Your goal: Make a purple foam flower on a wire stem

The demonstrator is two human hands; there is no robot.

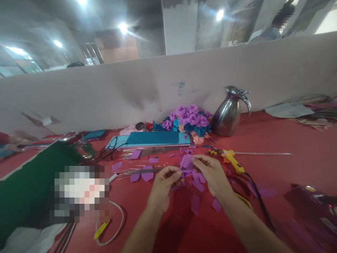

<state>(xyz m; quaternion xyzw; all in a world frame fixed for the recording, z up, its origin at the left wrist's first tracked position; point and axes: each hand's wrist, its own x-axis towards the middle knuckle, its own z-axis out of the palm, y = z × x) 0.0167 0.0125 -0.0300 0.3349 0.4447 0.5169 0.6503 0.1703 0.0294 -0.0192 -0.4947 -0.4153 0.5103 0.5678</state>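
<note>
At the middle of the red table, my right hand pinches a purple paper petal between thumb and fingers. Close beside it, my left hand is closed, thumb against fingers, just below the petal's left edge. What the left fingers grip is too small to make out. Loose purple paper pieces lie under and around both hands. Thin wires stretch out to the left of my left hand, with cut purple petals on them. A pair of scissors is partly hidden behind my right forearm.
A yellow glue gun with a black cord lies right of my hands. Behind are blue sheets, paper flowers and a metal jug. A green box-like panel and white cable stand left; a dark purple device sits right.
</note>
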